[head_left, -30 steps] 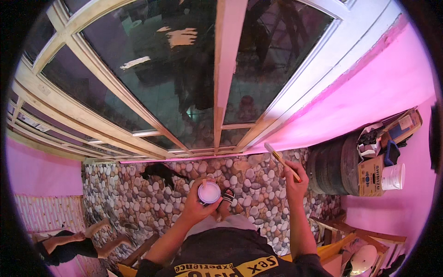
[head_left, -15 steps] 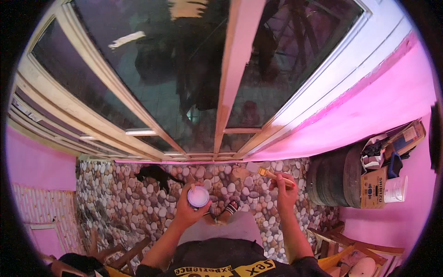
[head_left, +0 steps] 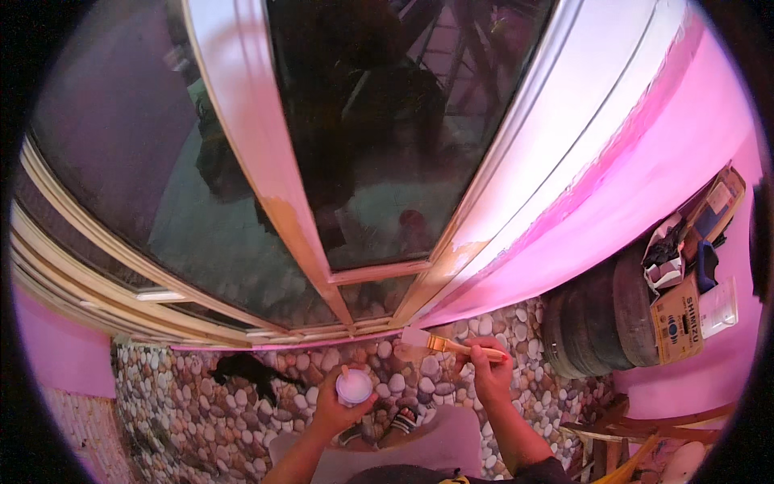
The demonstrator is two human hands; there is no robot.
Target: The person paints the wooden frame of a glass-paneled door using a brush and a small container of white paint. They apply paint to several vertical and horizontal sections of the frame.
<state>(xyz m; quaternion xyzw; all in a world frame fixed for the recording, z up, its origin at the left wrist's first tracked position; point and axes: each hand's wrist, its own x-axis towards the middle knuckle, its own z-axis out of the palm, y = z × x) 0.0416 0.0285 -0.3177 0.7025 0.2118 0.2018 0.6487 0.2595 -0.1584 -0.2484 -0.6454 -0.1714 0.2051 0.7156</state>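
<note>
In my left hand (head_left: 332, 413) I hold a small round cup (head_left: 354, 389) of whitish paint, fingers wrapped round its side. A thin light stick (head_left: 345, 371) shows at the cup's rim. My right hand (head_left: 492, 377) grips the wooden handle of a flat paintbrush (head_left: 438, 344), its pale bristles pointing left. The brush is held level above the floor, apart from the cup. Ahead stands a glazed wooden frame (head_left: 278, 202), its upright bars pale on their upper parts and bare tan lower down. The pale right-hand post (head_left: 528, 173) also shows a tan patch near its foot.
A black cat (head_left: 251, 373) is on the pebble-patterned floor (head_left: 189, 419) at left. Along the pink wall (head_left: 613, 210) at right are stacked dark tyres (head_left: 597, 323), a cardboard box (head_left: 679, 324) and a white container (head_left: 717, 308). Wooden furniture (head_left: 645, 427) stands at lower right.
The view has shifted rightward and closer to the glazed frame. Both hands sit lower in the picture, still holding the cup and brush. The brush has come nearer the cup side, bristles leftward.
</note>
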